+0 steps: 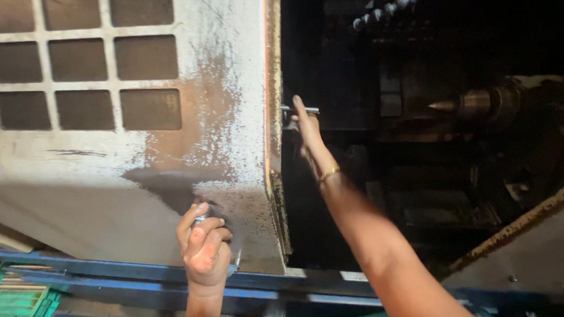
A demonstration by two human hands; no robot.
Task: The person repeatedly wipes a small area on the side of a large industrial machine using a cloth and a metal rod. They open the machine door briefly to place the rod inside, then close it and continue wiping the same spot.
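Metal handle [216,218] at lower centre is gripped by the left hand [205,250]; a silver lever [300,110] mid-frame is pinched by the right hand [307,127].

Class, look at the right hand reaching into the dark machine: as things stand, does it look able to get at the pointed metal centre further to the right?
Probably yes. The right hand is gripping a small metal handle by the door edge, and the pointed centre lies beyond, with open dark space and no visible obstacle between them.
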